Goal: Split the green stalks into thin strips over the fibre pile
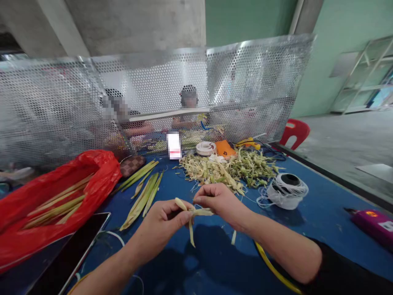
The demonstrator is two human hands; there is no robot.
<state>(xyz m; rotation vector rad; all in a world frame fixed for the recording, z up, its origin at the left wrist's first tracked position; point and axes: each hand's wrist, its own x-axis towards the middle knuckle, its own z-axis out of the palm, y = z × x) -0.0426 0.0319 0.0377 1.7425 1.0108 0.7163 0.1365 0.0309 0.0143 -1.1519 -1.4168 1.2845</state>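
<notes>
My left hand pinches a folded pale leaf strip between thumb and fingers, with strip ends sticking out up, right and down. Just to its right, my right hand is closed at the fingertips close to the strip. Whatever lies between those fingertips is too small to make out; a thin thread seems to run there. Both hands are held above the blue table. Beyond them lies a heap of pale and green knotted leaf pieces. Several long green leaves rest to the left.
On the left are a red plastic bag with long leaves inside and a dark tablet. White thread spools and a purple tool sit right. A perforated metal screen stands behind, with two people beyond it.
</notes>
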